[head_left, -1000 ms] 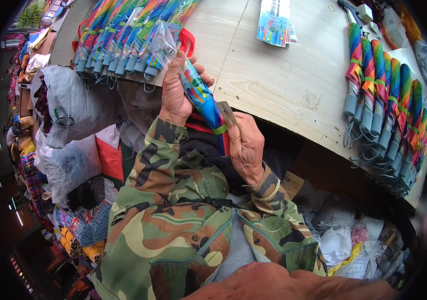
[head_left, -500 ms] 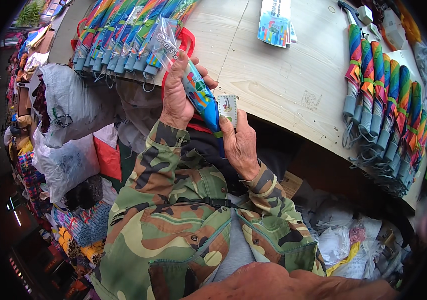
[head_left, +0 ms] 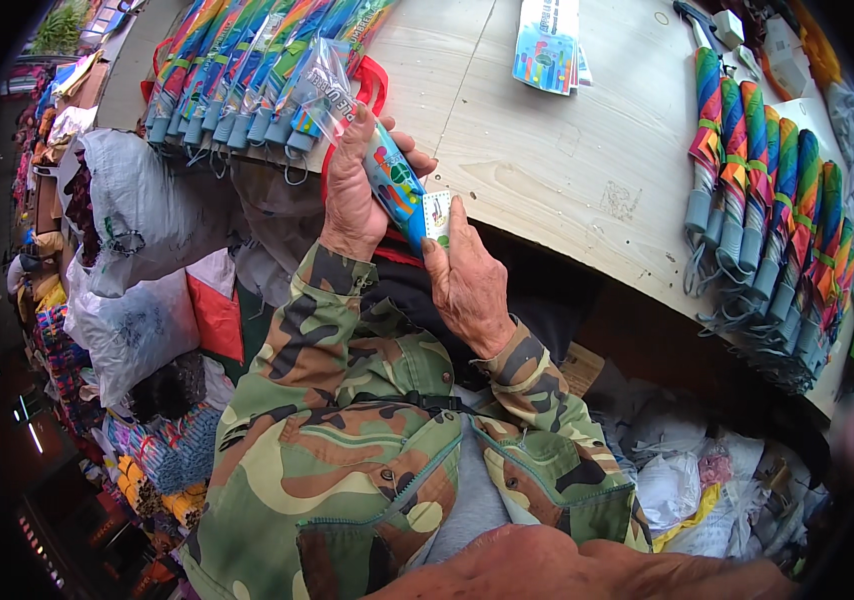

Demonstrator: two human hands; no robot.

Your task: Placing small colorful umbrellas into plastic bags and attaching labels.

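My left hand is closed round a folded umbrella in blue with a bright patterned wrap, held at a slant above the table's front edge. A clear plastic sleeve sticks out past its upper end. Against the umbrella's lower part lies a small white tag with a dotted border and a little picture. My right hand pinches this tag between thumb and fingers. The right hand and my body hide the umbrella's lower end.
Rainbow umbrellas lie in a row at the table's far left, with more piled at the right. Printed cards and a hammer rest on the table. Stuffed white sacks stand at the left; plastic bags lie below right.
My right hand has shifted slightly up and left, bringing the tag against the umbrella. The tag now looks narrower and tilted. My left hand has hardly moved.
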